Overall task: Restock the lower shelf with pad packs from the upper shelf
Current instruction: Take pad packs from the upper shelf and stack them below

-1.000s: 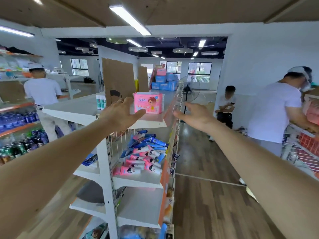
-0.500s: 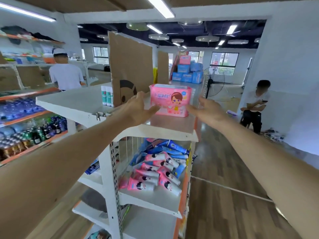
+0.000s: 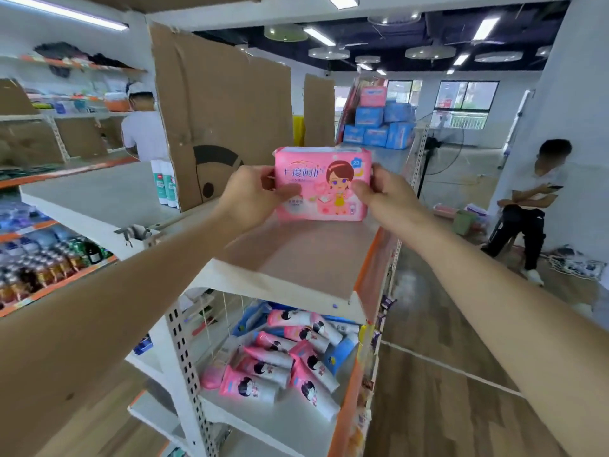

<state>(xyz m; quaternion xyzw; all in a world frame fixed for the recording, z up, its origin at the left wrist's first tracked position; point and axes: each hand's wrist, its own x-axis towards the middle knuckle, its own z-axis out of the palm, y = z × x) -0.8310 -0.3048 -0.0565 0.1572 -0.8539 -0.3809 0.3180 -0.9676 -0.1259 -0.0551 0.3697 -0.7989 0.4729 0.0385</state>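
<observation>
A pink pad pack (image 3: 324, 183) with a cartoon girl on its front stands upright above the upper shelf (image 3: 306, 258). My left hand (image 3: 253, 197) grips its left end, thumb across the front. Its right end is pinched by my right hand (image 3: 384, 191). Below, the lower shelf (image 3: 263, 420) holds a loose heap of several pink, white and blue rolled packs (image 3: 290, 354).
Tall cardboard sheets (image 3: 224, 107) stand behind the pack, with white tubes (image 3: 164, 186) beside them. Bottles fill the shelves at left (image 3: 49, 262). One person stands at back left (image 3: 141, 127); another sits at right (image 3: 530, 202). A fan (image 3: 438, 143) and stacked blue packs (image 3: 379, 127) are behind.
Both hands have closed in from either side and taken hold of the pink pack. The view has come closer to the shelf.
</observation>
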